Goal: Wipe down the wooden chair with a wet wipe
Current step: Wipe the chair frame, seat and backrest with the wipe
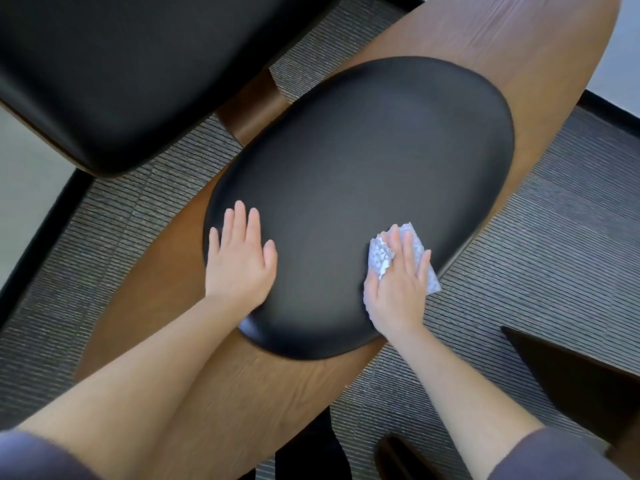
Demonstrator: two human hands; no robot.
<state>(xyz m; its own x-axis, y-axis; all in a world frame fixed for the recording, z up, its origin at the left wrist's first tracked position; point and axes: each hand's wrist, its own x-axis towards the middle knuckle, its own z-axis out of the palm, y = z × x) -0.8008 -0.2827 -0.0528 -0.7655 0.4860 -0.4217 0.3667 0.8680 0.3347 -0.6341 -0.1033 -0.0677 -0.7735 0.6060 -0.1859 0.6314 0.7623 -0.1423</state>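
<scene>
Chair (540,50): wooden shell, oval, long axis running from near left to far right; it sits on ribbed grey carpet (554,237).
Seat pad (363,174): black, smooth, oval, set on the wood along the same axis; bare wood shows all round it.
Wet wipe (379,254): white, crumpled, at the near right rim of the pad, one corner hanging past the pad edge; it lies directly under my right grip.
Right hand (398,289): grip flat, fingers spread, pressing the wipe down onto the pad rather than pinching it.
Left hand (240,265): grip flat and spread, holding nothing, palm on the near left end of the pad, apparently steadying the chair.
Key relation: most of the pad lies far and left of the wipe; the right hand is the nearer and the only one on it.
Judgement: pad wiping under way; the wooden rim looks still to do.
Other: a second black seat (121,81) at far left.
</scene>
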